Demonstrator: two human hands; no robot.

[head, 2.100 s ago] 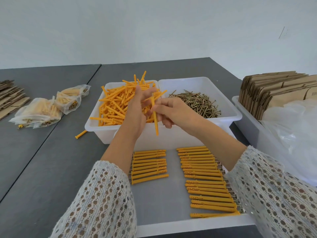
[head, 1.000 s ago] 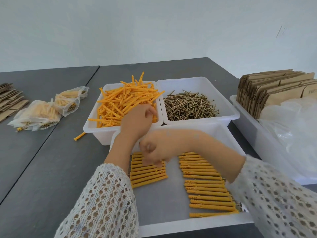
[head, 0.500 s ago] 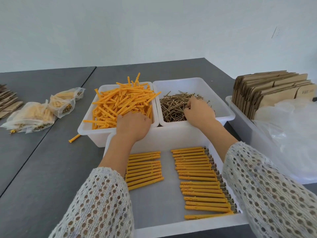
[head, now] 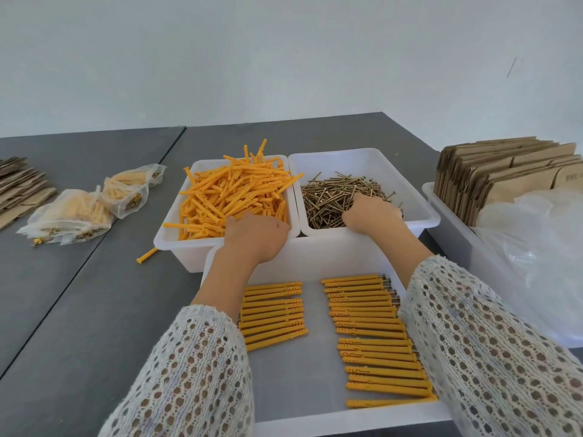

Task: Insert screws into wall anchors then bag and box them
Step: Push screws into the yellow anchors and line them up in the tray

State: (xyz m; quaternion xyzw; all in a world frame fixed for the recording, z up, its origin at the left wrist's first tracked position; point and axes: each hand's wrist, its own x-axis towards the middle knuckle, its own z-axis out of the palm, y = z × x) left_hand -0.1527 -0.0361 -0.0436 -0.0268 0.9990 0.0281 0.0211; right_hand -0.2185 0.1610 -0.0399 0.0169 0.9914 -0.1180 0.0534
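Now both hands are sunk in the far bins, where two seconds ago a single anchor was being held between them above the tray. The left hand [head: 257,236] is laid over the loose orange plastic wall anchors [head: 235,192] in their white bin; the right hand [head: 370,212] is pressed into the heap of brass-coloured screws [head: 339,195] just beyond it. A fresh pair is judged to be in the picking, so another assembly is about to begin. Behind the wrists, the assembled anchors [head: 367,313] are lined in two rows in the shallow white tray [head: 284,389]. The fingertips of both hands are buried, so whether anything is pinched cannot be told. The right-hand row is partly covered by a lace sleeve [head: 492,357].
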